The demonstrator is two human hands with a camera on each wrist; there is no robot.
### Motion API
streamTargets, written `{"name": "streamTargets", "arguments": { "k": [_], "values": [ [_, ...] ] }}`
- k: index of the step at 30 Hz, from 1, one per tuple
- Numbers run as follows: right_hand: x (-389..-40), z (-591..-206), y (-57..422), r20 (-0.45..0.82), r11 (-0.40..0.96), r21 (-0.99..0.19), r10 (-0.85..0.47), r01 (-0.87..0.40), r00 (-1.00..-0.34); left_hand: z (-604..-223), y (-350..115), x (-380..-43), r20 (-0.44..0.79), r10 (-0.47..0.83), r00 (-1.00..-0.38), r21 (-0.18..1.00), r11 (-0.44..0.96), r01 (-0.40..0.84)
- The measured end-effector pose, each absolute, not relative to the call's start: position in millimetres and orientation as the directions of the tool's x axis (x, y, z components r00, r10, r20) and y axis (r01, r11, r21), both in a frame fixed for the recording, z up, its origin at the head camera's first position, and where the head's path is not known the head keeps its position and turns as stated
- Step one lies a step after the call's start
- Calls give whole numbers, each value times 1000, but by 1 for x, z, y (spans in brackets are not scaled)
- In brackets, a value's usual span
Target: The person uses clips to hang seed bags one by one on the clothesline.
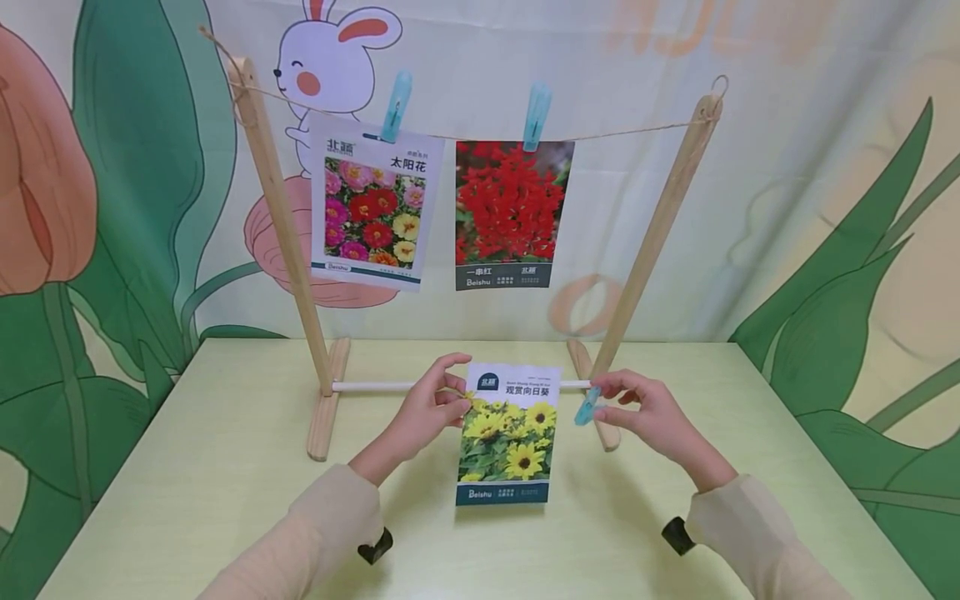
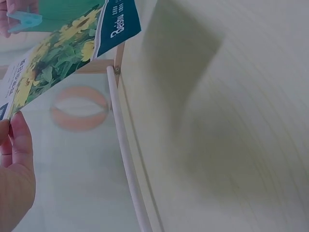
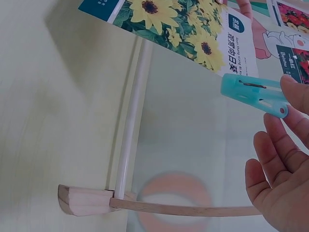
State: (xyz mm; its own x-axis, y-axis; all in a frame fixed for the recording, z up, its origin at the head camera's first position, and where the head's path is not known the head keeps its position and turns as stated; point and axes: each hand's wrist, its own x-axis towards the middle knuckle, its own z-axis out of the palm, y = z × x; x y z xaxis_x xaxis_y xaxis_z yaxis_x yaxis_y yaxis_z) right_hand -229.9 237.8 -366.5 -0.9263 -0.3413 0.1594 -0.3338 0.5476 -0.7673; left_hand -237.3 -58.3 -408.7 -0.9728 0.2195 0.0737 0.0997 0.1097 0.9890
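Observation:
My left hand [image 1: 429,408] pinches the upper left edge of a seed packet [image 1: 506,442] with yellow sunflowers on it, held upright above the table. To its right, my right hand [image 1: 647,411] pinches a light blue clothespin [image 1: 587,407] between thumb and fingers. In the right wrist view the clothespin [image 3: 253,92] points at the top of the packet [image 3: 193,34], its jaws together. Behind and above, a packet with mixed flowers [image 1: 371,204] and a packet with red flowers [image 1: 513,212] hang from a twine line [image 1: 600,136], each under a blue clothespin [image 1: 396,107].
Two wooden posts [image 1: 281,225] carry the twine; their feet [image 1: 322,425] stand on the pale table [image 1: 225,500], joined low down by a white rod [image 1: 375,386]. A printed cloth [image 1: 660,50] with a rabbit and plants hangs behind. Each wrist has a black device [image 1: 677,536].

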Motion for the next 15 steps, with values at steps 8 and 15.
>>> {"name": "streamTargets", "arguments": {
  "k": [8,15],
  "values": [
    [-230,-360,238,183,537,-765,-347,-355,-920,-404,-57,-237,62,223,-973,992,95,85],
    [-232,-355,238,196,540,-759,-344,-364,-918,-400,-57,-238,56,234,-971,992,93,80]
  ]
}}
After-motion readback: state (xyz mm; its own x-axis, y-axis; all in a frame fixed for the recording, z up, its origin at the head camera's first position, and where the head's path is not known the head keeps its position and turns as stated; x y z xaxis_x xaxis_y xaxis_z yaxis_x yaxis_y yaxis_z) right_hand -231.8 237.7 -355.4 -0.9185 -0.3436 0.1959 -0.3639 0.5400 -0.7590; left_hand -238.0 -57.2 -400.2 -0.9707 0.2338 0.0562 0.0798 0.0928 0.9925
